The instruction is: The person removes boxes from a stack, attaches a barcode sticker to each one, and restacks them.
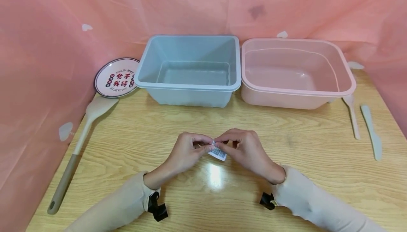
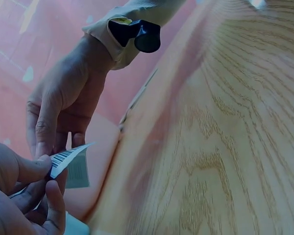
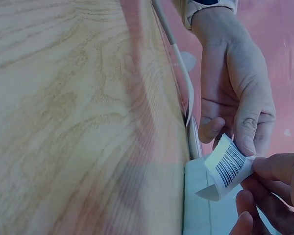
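A small white barcode label (image 1: 218, 153), bent over on itself, is held between both hands above the middle of the table. My left hand (image 1: 187, 151) pinches its upper left edge between thumb and forefinger. From the other side, my right hand (image 1: 244, 149) pinches the same end, its fingertips right beside the left ones. The label's printed black bars show in the right wrist view, where the label (image 3: 228, 166) juts out from the meeting fingertips. In the left wrist view a folded flap of the label (image 2: 68, 161) hangs below the fingers.
Behind the hands stand a grey-blue basin (image 1: 187, 96) and a pink basin (image 1: 286, 99), side by side. Left are a patterned plate (image 1: 119, 78) and a long-handled spatula (image 1: 83, 133). A pale fork (image 1: 352, 115) and a pale green knife (image 1: 371, 131) lie right. Pink cloth (image 1: 203, 6) surrounds the table.
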Motion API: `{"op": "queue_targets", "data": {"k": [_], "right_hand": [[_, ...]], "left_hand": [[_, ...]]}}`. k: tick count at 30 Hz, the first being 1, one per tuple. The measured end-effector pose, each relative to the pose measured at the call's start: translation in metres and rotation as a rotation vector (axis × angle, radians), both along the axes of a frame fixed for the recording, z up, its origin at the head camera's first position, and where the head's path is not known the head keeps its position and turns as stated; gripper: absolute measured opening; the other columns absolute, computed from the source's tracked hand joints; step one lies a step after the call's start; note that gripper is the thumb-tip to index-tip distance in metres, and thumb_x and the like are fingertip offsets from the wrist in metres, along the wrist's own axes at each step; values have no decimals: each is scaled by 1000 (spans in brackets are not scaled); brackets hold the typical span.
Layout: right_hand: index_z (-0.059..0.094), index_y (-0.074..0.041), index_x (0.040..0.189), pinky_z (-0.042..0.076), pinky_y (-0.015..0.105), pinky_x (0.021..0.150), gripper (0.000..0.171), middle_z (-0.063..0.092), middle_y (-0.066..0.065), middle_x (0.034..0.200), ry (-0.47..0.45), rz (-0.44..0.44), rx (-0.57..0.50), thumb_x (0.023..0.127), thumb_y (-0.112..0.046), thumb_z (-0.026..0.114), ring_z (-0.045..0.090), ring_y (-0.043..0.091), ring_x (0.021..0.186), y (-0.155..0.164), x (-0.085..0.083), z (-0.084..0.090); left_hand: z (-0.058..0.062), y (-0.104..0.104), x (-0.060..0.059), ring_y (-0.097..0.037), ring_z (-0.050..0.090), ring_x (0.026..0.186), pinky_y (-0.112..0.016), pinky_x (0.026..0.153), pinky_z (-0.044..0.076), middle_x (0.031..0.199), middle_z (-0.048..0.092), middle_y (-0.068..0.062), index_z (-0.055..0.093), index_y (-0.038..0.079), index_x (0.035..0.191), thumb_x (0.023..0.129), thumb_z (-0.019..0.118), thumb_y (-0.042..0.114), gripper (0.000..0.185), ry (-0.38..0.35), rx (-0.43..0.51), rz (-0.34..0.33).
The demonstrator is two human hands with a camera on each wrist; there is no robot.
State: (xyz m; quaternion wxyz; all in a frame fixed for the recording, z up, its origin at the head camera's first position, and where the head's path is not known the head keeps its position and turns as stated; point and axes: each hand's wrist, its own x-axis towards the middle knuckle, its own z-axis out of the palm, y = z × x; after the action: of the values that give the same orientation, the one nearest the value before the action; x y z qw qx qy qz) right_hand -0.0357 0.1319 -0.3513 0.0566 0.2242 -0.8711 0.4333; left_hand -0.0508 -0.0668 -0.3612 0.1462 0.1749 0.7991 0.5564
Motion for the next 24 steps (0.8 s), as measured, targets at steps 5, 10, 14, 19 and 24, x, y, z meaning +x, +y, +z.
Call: {"op": "queue_targets", "data": {"k": [5,10,14,19,24], "right_hand": [[77,-15,90,52,21,56,9,74,-4,87,-69,-5,-49,84,-9,74,60,3,66,1,1,-2],[75,-14,89,53,22,57,6,73,-4,86,-104,-31,-72,86,-9,72,61,6,66,0,1,-3],[73,-11,89,53,22,56,4,73,-1,84,-101,-59,-66,87,-8,71,61,7,64,-2,0,-4],[72,-6,87,52,21,54,5,73,4,82,-113,-132,-82,86,-3,69,59,8,61,-2,-3,-7],[72,-4,87,50,21,52,3,72,7,79,-124,-177,-118,87,-4,68,57,6,59,-1,-6,-10]], "left_hand": [[0,0,0,-26,68,74,-23,60,55,93,75,-13,75,0,96,84,72,5,13,11,-5,-3],[1,1,0,-28,68,71,-23,53,53,90,74,-12,74,1,95,85,72,6,12,11,-3,-8],[0,0,-1,-18,67,72,-23,54,54,89,74,-11,74,1,95,85,72,6,11,10,-2,-6],[-1,-1,-1,-11,67,76,-22,66,57,91,74,-12,74,0,93,83,74,4,11,0,9,10],[-1,-3,-1,-11,67,76,-21,69,57,89,74,-13,74,0,93,82,74,3,11,-7,1,28]]}}
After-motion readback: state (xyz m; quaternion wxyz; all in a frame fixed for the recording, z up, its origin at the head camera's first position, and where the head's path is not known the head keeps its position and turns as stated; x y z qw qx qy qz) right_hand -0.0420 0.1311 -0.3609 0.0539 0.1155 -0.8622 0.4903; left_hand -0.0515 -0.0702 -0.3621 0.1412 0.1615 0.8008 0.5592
